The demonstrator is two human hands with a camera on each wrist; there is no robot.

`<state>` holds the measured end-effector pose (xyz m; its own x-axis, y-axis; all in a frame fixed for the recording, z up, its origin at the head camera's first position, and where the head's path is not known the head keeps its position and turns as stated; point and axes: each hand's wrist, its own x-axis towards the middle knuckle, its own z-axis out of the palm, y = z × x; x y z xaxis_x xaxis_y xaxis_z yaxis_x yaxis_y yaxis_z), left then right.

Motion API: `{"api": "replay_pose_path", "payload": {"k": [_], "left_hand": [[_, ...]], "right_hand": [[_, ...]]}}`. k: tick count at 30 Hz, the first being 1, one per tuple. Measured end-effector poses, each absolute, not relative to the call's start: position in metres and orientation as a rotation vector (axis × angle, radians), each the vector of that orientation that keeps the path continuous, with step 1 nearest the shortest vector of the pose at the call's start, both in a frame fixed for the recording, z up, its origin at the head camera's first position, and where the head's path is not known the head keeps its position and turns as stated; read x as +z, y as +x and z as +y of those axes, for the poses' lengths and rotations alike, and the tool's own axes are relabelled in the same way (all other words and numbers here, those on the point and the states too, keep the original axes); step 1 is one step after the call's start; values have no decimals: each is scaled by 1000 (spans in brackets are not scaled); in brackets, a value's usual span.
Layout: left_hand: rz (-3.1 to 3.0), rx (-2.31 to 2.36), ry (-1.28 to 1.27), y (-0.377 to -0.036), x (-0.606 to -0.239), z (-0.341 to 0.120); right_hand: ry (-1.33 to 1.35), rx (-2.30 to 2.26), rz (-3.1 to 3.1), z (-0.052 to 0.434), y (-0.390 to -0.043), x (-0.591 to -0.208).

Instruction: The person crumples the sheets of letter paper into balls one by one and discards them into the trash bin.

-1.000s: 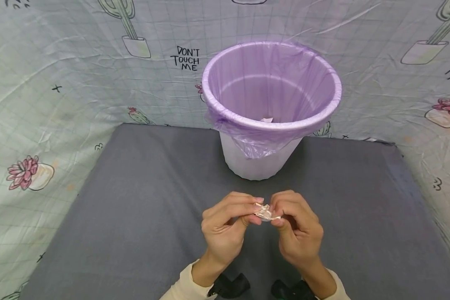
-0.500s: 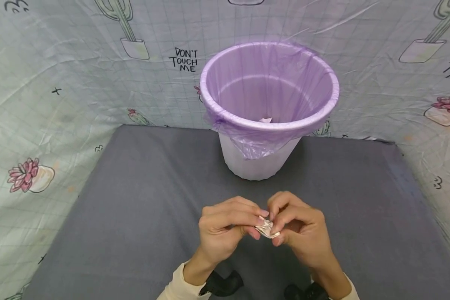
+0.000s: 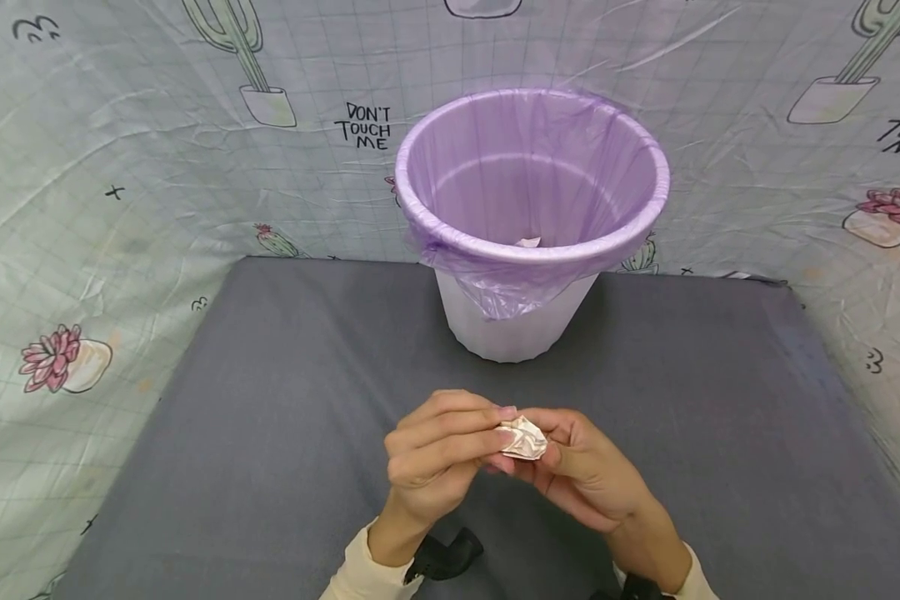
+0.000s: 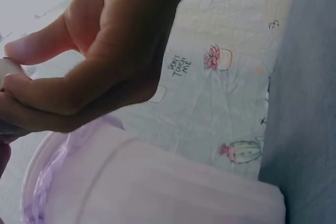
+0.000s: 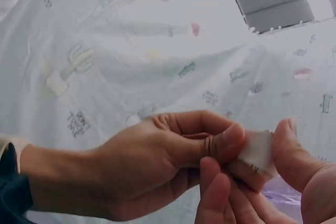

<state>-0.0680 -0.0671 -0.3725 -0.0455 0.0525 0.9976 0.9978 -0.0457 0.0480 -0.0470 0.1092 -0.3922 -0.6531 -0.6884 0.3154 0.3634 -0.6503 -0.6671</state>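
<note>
A crumpled wrapper [image 3: 523, 438] is pinched between the left hand [image 3: 435, 458] and right hand [image 3: 588, 471] above a grey mat [image 3: 270, 417], in front of a lined bin [image 3: 532, 217]. A pale scrap [image 3: 528, 242] inside the bin is seen only from the head view. In the left-wrist view the wrapper is cut off at the frame edge. Both sets of fingers are curled round it, wrists drawn close.
</note>
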Motion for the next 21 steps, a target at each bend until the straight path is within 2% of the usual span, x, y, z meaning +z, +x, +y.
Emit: {"api": "replay_pose_path", "payload": {"k": [21], "left_hand": [[-1330, -959, -1376, -72, -365, -68]], "right_hand": [[-925, -2392, 1443, 114, -43, -384]]}}
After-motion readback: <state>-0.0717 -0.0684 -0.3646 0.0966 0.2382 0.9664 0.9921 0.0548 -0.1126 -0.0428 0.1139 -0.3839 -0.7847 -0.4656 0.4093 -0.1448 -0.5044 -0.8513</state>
